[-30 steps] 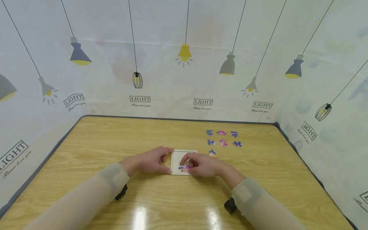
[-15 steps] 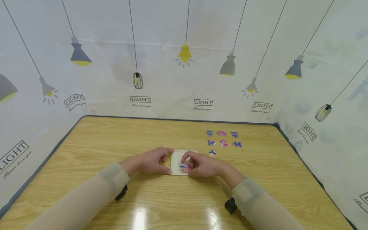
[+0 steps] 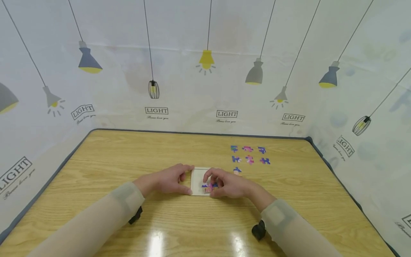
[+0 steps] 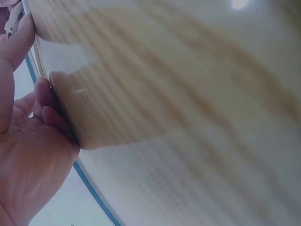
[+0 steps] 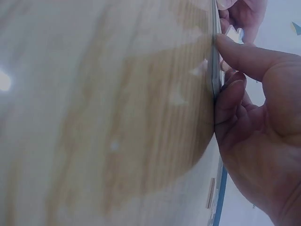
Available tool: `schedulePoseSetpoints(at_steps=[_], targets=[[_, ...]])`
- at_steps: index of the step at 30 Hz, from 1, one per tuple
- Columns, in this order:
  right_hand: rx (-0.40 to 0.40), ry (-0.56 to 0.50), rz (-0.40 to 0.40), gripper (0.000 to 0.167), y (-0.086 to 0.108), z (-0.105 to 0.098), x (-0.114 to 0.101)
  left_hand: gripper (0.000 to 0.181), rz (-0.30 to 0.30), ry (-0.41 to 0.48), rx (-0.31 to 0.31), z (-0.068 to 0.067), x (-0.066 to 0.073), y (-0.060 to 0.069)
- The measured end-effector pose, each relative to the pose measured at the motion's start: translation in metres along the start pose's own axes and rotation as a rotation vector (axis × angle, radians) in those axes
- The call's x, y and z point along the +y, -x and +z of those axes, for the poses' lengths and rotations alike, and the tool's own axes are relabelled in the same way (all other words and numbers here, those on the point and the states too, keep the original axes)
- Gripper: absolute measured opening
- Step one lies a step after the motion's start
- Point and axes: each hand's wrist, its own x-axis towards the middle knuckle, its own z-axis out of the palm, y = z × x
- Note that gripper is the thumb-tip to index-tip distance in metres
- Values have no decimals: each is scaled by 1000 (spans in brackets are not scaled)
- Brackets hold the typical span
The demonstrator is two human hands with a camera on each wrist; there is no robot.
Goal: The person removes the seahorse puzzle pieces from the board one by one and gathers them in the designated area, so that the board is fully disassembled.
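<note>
In the head view a square white puzzle board (image 3: 197,177) lies flat on the table. My left hand (image 3: 171,179) rests against its left edge, thumb at the near corner and forefinger at the far one. Over the board's right half, my right hand (image 3: 229,184) pinches a small jigsaw piece between thumb and fingers. Printed pink and blue jigsaw work (image 3: 208,189) shows under these fingertips; how many pieces it is, I cannot tell. The held piece (image 5: 233,34) stands tilted up, pale side showing, in the right wrist view.
Several loose jigsaw pieces (image 3: 249,159) lie in rows beyond and right of the board, the nearest one (image 3: 237,171) close to my right hand. The wooden table (image 3: 135,150) has a dark edge along the back, against a wall sheet printed with lamps.
The piece at my right fingertips has shifted slightly to the right across the board, and my right fingers have lifted a little. My left hand and the board have stayed in place.
</note>
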Motion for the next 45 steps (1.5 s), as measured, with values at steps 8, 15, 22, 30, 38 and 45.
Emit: schedulePoseSetpoints(at_steps=[8, 15, 22, 30, 38, 45], targets=[[15, -10, 6, 36, -1, 0, 3, 93, 7, 1, 7, -1, 1, 0], [72, 25, 103, 31, -1, 1, 4, 93, 2, -6, 0, -1, 1, 1], [72, 59, 98, 25, -2, 1, 0, 93, 8, -7, 4, -1, 2, 1], [69, 90, 99, 29, -4, 2, 2, 93, 6, -11, 3, -2, 2, 1], [70, 49, 88, 29, 1, 0, -1, 93, 9, -16, 2, -2, 2, 2], [79, -1, 32, 27, 11, -7, -2, 94, 0, -5, -4, -2, 3, 1]])
